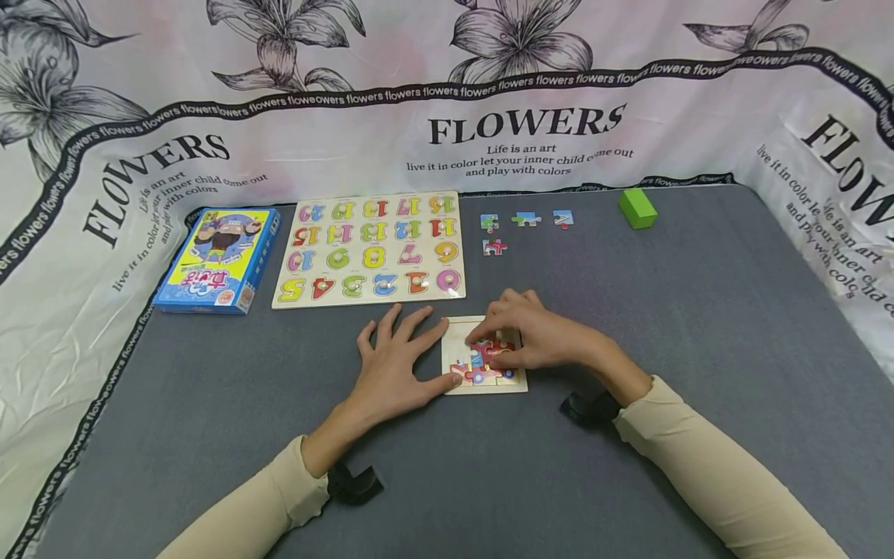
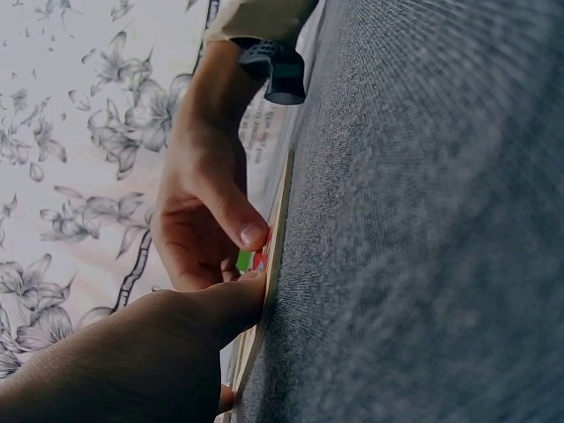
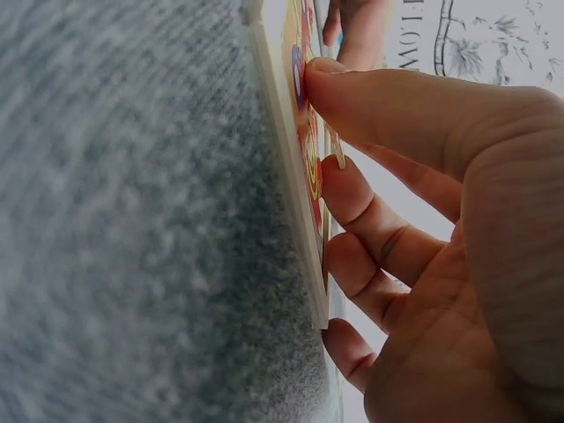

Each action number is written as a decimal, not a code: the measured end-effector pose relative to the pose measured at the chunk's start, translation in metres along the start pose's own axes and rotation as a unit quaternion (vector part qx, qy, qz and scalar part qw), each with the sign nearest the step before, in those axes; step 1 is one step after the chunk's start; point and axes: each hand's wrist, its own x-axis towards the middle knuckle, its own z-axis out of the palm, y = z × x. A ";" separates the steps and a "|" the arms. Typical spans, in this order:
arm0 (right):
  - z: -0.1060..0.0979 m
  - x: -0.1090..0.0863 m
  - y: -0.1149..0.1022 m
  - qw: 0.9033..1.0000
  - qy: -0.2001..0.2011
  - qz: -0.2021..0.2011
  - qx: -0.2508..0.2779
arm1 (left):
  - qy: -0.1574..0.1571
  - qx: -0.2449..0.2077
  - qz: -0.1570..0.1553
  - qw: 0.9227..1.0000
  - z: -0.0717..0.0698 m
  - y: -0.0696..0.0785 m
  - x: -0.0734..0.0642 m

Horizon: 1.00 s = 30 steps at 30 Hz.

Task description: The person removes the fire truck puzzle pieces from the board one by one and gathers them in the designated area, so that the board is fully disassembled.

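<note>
A small wooden jigsaw tray lies on the grey table, partly filled with pieces of a red and blue vehicle picture. My left hand is spread at its left side, thumb on the lower left edge and index finger at the upper left corner. Over the tray, my right hand has its thumb and fingers bent around a puzzle piece, which is tilted up from the tray. The fingers hide much of that piece in the head view.
Loose jigsaw pieces lie behind the tray. A number board stands back left, beside a blue and yellow box. At the back right sits a green block. A flower-printed cloth borders the table.
</note>
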 end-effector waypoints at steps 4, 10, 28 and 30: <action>0.000 0.000 0.000 1.000 0.003 0.000 0.006 | 0.000 0.001 0.000 1.000 0.000 0.000 0.000; 0.000 0.000 0.000 1.000 0.005 -0.001 0.011 | 0.001 -0.001 0.001 1.000 0.000 0.000 0.000; -0.002 -0.001 0.004 0.999 0.023 -0.004 0.045 | 0.006 -0.005 0.005 1.000 0.000 0.001 -0.002; -0.002 -0.002 0.004 0.998 0.025 -0.005 0.052 | 0.006 -0.005 0.006 1.000 0.000 0.001 -0.002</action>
